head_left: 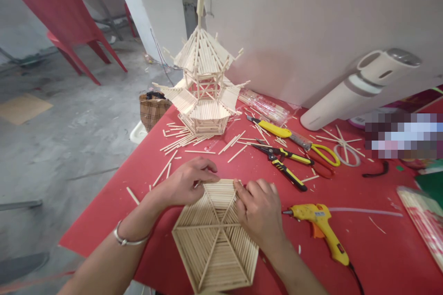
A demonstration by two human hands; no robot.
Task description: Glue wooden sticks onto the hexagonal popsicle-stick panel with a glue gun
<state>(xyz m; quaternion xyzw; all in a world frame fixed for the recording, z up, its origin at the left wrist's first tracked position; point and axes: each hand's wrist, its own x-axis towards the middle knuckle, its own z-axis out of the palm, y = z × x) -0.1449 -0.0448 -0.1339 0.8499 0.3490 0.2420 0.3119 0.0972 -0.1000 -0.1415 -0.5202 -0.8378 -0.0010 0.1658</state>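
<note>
A hexagonal panel of thin wooden sticks [228, 267], with ribs meeting at its middle, lies at the near edge of the red table. My left hand [188, 182] grips the panel's far left corner, its fingers bent over the edge. At the far right corner, my right hand [259, 207] has its fingers closed on the rim. Behind the panel stands a tiered stick pagoda [204, 87] with loose sticks [187, 140] around its base. A yellow glue gun [321, 226] lies to the right of my right hand.
Beyond my right hand lie a yellow cutter [273, 128], black-and-yellow pliers [285, 170] and scissors [323, 154]. A white bottle [360, 87] leans by the wall. Bagged sticks [424, 226] rest at the right. A red chair [65, 14] stands on the floor at the left.
</note>
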